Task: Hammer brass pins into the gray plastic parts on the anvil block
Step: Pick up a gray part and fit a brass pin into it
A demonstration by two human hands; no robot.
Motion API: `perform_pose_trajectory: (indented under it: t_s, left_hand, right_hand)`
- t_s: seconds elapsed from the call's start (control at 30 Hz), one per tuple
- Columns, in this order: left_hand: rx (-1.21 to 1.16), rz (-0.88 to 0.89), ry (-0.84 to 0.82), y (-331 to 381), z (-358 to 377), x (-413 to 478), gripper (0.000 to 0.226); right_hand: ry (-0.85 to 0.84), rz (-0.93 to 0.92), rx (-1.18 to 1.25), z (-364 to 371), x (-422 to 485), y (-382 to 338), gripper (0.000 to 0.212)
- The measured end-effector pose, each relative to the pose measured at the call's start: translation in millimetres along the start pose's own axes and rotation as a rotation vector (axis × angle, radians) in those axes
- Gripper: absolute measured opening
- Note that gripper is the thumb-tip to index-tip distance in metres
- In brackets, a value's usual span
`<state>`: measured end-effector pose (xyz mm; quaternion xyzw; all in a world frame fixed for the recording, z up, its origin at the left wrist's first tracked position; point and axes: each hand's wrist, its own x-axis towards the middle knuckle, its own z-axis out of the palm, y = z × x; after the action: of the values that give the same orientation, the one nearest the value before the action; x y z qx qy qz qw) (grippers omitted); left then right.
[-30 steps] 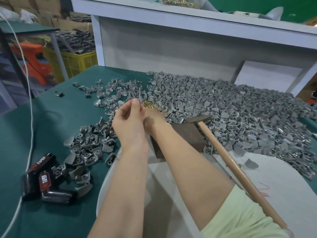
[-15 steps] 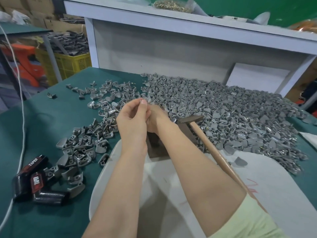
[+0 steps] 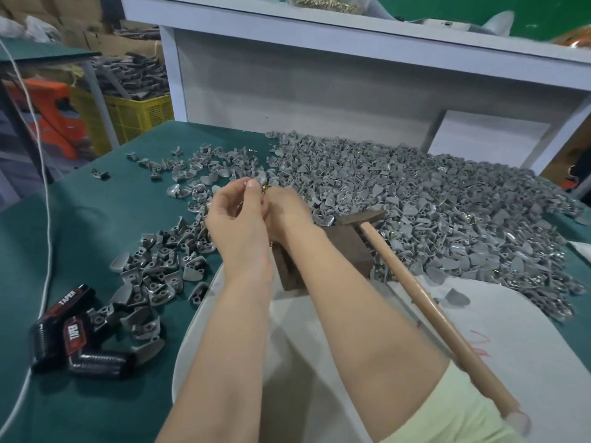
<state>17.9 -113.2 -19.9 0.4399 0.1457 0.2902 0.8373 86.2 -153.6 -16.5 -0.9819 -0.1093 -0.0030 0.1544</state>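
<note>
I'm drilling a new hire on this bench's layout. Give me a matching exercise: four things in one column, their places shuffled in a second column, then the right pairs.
Things
1. hammer head
2. TAPER power tool
3. yellow crate
4. spare brass pins

Places
A. on the white shelf above the bench
B. resting on the anvil block
C. lying on the green mat, near left
D. beyond the bench's far left corner

Pairs: 1-B, 2-C, 3-D, 4-A
</note>
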Motion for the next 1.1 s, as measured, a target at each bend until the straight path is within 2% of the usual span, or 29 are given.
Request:
perform_pose_trajectory:
  t_s: [0.1, 0.2, 0.3, 0.4, 0.53, 0.7, 0.83, 0.93, 1.0, 1.1]
  left_hand:
    - [0.209, 0.053, -0.170, -2, 1, -4, 0.015]
    - [0.467, 0.093, -0.399, -7, 3, -10, 0.014]
    - [0.798, 0.159, -0.578, -18, 6, -19, 0.004]
    - [1.114, 0.232, -0.634, -26, 9, -26, 0.010]
    - [1.341, 0.301, -0.629, -28, 8, -26, 0.002]
    - [1.362, 0.303, -0.635, -27, 7, -25, 0.003]
    - [1.382, 0.313, -0.652, -29, 8, -25, 0.007]
    - [1.373, 0.304, -0.663, -28, 8, -25, 0.009]
    - [1.347, 0.295, -0.674, -28, 8, -25, 0.011]
    - [1.234, 0.326, -0.682, -25, 10, -27, 0.011]
  right_hand:
    - [0.144, 0.092, 0.133, -22, -5, 27, 0.013]
    - [0.258, 0.128, 0.437, -43, -31, 64, 0.017]
    - [0.250, 0.164, 0.780, -49, -65, 95, 0.019]
    - [0.238, 0.189, 0.909, -41, -89, 114, 0.018]
    - [0.321, 0.161, 0.827, -32, -101, 119, 0.019]
    - [0.349, 0.106, 0.572, -27, -100, 106, 0.011]
    - [0.283, 0.011, 0.275, -27, -97, 102, 0.009]
    - [0.251, -0.016, 0.139, -24, -95, 98, 0.013]
    - [0.258, -0.022, 0.130, -24, -95, 98, 0.013]
    - [0.331, 0.007, 0.310, -29, -97, 98, 0.010]
